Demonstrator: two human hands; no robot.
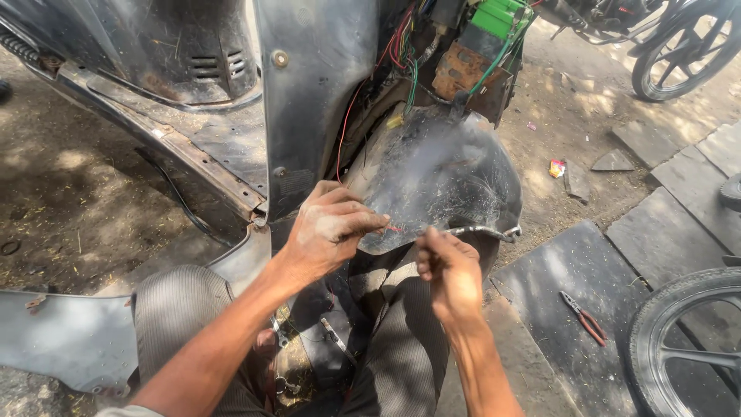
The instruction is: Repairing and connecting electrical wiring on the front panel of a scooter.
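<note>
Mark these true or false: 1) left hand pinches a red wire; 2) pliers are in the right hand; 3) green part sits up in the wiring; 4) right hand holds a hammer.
1) True: the left hand pinches a thin red wire at its fingertips.
2) False: the red-handled pliers lie on the dark slab, apart from the right hand.
3) True: the green part sits at the top amid the wire bundle.
4) False: the right hand grips a grey sheathed cable.
</note>
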